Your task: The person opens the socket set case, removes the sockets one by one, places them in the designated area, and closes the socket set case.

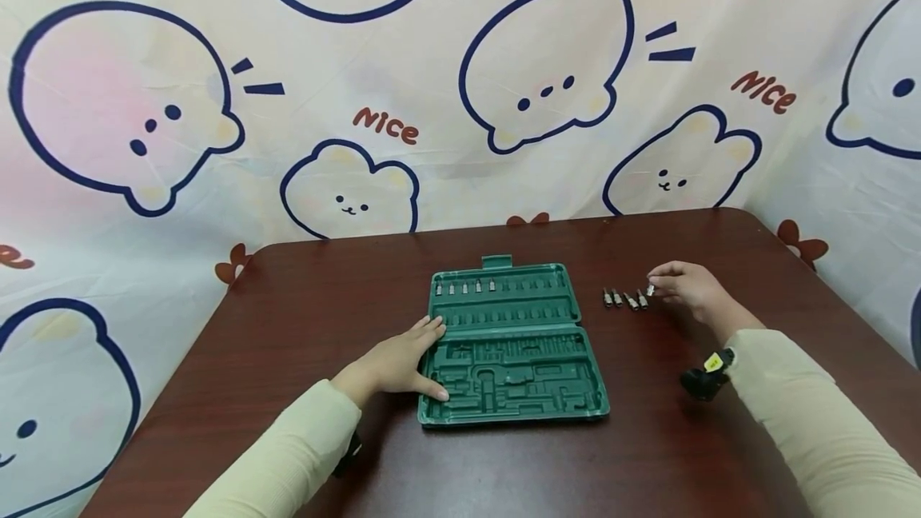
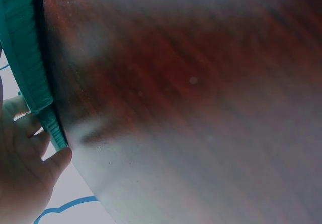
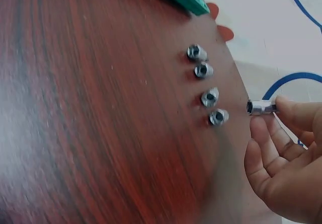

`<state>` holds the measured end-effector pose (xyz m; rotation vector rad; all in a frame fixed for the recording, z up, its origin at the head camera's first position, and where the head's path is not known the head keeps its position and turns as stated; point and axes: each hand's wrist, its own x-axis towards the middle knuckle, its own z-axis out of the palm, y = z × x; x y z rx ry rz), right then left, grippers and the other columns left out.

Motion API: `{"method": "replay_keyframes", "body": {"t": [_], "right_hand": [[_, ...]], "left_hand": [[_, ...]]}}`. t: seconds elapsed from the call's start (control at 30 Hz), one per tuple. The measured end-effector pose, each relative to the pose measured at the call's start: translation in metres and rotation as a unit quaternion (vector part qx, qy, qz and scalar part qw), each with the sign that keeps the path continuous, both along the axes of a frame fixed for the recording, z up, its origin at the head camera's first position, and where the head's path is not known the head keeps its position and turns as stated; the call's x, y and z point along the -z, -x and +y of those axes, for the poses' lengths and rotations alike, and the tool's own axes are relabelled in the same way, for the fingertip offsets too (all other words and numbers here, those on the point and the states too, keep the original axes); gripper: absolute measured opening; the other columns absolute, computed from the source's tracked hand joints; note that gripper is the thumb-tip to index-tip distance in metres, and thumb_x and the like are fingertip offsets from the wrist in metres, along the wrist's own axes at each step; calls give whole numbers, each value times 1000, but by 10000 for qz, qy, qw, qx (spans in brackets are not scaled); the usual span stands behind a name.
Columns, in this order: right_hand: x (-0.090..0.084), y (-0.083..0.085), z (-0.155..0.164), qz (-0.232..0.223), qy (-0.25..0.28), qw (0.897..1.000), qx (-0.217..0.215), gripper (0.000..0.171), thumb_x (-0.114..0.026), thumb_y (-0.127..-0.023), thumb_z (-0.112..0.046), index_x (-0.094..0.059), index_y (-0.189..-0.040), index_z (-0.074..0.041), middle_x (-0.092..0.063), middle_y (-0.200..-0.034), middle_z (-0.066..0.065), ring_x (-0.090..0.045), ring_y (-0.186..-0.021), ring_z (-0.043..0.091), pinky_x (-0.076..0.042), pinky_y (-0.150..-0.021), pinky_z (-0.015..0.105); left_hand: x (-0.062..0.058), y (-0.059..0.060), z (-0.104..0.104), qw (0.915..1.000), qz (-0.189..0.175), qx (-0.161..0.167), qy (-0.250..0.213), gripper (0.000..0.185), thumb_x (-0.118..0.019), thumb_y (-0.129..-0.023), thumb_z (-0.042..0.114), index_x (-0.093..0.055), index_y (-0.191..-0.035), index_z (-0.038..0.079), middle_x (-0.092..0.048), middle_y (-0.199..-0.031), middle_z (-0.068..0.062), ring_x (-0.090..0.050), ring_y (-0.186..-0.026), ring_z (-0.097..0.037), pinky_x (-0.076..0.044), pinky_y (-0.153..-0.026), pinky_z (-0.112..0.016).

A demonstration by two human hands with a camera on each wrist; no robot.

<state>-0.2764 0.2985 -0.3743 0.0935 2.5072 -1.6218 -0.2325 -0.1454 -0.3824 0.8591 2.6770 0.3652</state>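
Fingers pinch a socket, four others between it and the case.

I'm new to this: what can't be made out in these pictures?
Head: part of the green case, hidden by the left hand.
Head: any markings on the metal pieces inside, too small.
Left wrist: much of the case, cut off by the frame.
Right wrist: one end of the held piece, covered by the right hand.
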Motion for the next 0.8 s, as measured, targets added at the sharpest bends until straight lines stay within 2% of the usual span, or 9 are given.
{"method": "replay_keyframes", "body": {"t": [0.2,0.37,0.57,0.8], "right_hand": [[8,1,6,-55,-671,9977,-121,36,-49,-89,-19,-46,-110,9,-54,-90,7,-52,-81,17,-43,-74,35],[12,4,4,-28,-929,9953,-253,34,-48,-89,-18,-48,-109,10,-53,-95,14,-50,-88,27,-42,-74,37],[14,11,1,38,-1154,9928,-309,28,-46,-89,-13,-51,-102,12,-54,-86,12,-51,-78,24,-43,-66,33],[16,15,-2,164,-1506,9884,-110,22,-47,-87,-8,-54,-95,11,-54,-79,10,-52,-70,23,-41,-59,30]], "left_hand": [[0,0,1,10000,-26,-11,-35,102,-59,-61,64,-21,-138,9,-12,-143,-4,-6,-129,-20,-34,-89,-42],[-2,-1,0,10000,-43,-39,19,102,-60,-62,63,-21,-138,9,-12,-143,-4,-6,-129,-20,-33,-90,-42],[-2,-2,-2,9999,-114,-52,1,102,-60,-61,63,-20,-138,10,-11,-143,-3,-5,-130,-19,-32,-90,-42],[-1,-1,-1,9999,-118,-48,43,102,-57,-61,66,-19,-139,11,-10,-143,-3,-4,-130,-19,-33,-90,-41]]}}
